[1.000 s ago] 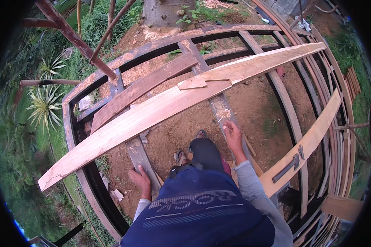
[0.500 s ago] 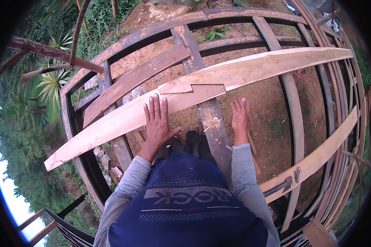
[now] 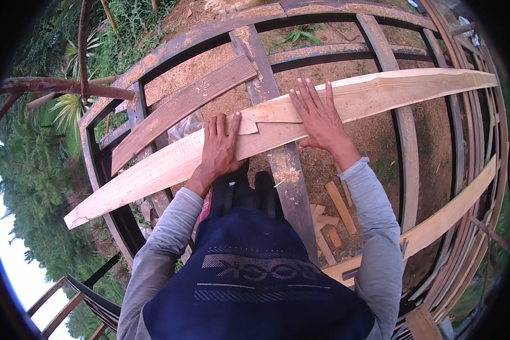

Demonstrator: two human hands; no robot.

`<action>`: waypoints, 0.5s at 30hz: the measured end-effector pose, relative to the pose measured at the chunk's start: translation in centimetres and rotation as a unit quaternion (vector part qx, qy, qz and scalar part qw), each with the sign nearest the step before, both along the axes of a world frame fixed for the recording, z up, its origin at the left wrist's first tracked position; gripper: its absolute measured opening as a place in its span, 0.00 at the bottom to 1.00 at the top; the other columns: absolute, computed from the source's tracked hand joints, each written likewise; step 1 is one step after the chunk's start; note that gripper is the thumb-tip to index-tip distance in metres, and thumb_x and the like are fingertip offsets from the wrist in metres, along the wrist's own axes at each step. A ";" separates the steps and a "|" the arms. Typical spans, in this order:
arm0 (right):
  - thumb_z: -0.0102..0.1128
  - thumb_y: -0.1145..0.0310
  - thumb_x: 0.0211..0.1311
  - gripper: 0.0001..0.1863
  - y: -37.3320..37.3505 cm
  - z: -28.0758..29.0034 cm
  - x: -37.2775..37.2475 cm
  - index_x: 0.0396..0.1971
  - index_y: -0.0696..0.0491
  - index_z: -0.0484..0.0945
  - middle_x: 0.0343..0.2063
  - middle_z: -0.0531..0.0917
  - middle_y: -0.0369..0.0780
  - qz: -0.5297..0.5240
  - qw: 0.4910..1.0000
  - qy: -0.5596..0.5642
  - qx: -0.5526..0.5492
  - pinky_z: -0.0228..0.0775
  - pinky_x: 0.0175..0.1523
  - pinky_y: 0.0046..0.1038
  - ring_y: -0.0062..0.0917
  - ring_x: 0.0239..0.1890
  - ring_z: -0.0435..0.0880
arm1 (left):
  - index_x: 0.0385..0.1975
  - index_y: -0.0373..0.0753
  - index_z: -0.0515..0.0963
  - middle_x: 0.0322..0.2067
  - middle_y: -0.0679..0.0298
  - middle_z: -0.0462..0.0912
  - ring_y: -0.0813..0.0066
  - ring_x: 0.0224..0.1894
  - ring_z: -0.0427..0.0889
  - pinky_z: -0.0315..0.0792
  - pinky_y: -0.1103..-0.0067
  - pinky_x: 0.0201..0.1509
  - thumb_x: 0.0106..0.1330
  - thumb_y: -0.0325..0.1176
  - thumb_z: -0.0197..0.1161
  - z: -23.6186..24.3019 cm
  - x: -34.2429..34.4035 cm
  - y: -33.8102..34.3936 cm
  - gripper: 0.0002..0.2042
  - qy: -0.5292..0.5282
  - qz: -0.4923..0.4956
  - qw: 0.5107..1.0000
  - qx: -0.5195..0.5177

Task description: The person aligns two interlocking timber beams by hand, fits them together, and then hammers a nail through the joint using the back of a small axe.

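Note:
A long pale plank (image 3: 147, 170) with a pointed left end lies across the wooden frame, with a stepped joint where a second pale length (image 3: 413, 85) runs on to the right. My left hand (image 3: 218, 150) lies on it just left of the joint, fingers out. My right hand (image 3: 323, 119) is spread on the board right of the joint. A narrower brown board (image 3: 181, 107) rests on the crossbeams beyond the plank. Behind my right sleeve, a dark tool (image 3: 349, 274), mostly hidden, lies on a lower pale board (image 3: 447, 209).
Crossbeams (image 3: 405, 170) with dark sides span open gaps over dirt and sawdust. Offcuts (image 3: 340, 208) lie below near my right arm. Reddish poles (image 3: 68, 86) jut in at upper left beside greenery. Several long strips (image 3: 476, 243) run along the right side.
Both hands moved forward onto the pale plank; my right hand also rose from beside the crossbeam to spread on the board. The right-hand length appears shifted slightly, closing up the joint.

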State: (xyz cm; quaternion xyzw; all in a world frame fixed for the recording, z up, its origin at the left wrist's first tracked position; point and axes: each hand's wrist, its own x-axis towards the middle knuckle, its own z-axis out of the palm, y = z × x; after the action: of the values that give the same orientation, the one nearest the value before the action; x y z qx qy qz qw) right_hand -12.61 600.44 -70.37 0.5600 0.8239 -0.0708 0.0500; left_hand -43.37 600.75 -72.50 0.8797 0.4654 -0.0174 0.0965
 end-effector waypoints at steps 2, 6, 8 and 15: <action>0.86 0.43 0.24 0.77 1.7 -0.7 0.1 0.78 0.52 0.48 0.77 0.52 0.49 0.041 0.999 0.007 0.029 0.31 0.79 0.63 0.43 0.80 0.46 | 0.77 0.37 0.50 0.64 0.36 0.61 0.32 0.68 0.61 0.51 0.46 0.75 0.36 0.46 0.82 -0.2 -0.3 -0.2 0.64 -0.007 0.002 1.000 -0.009; 0.88 0.45 0.22 0.74 3.8 -0.8 -0.1 0.74 0.58 0.55 0.64 0.69 0.48 0.112 0.994 0.011 -0.016 0.46 0.76 0.57 0.43 0.68 0.66 | 0.77 0.38 0.49 0.64 0.35 0.61 0.33 0.67 0.62 0.53 0.46 0.74 0.34 0.42 0.84 0.2 -0.9 0.9 0.66 -0.030 -0.002 0.999 -0.023; 0.88 0.47 0.21 0.71 4.7 0.0 -0.4 0.71 0.58 0.59 0.62 0.70 0.48 0.112 0.993 0.001 -0.041 0.51 0.74 0.54 0.42 0.66 0.68 | 0.77 0.38 0.50 0.63 0.35 0.62 0.33 0.67 0.62 0.54 0.47 0.74 0.33 0.41 0.83 0.6 -1.4 1.3 0.65 -0.035 -0.004 0.999 -0.021; 0.86 0.46 0.20 0.69 5.0 0.4 -0.5 0.70 0.58 0.62 0.57 0.71 0.47 0.123 0.990 0.006 -0.066 0.52 0.72 0.51 0.41 0.64 0.70 | 0.77 0.38 0.50 0.63 0.34 0.63 0.32 0.66 0.64 0.55 0.47 0.72 0.33 0.40 0.82 1.3 -2.0 2.0 0.65 -0.041 -0.029 0.998 -0.044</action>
State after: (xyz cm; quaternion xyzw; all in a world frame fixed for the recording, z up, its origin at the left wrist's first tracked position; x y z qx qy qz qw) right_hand -13.16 605.48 -69.95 0.4499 0.8802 -0.1214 0.0906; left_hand -45.38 602.75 -71.25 0.8874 0.4346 -0.0050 0.1538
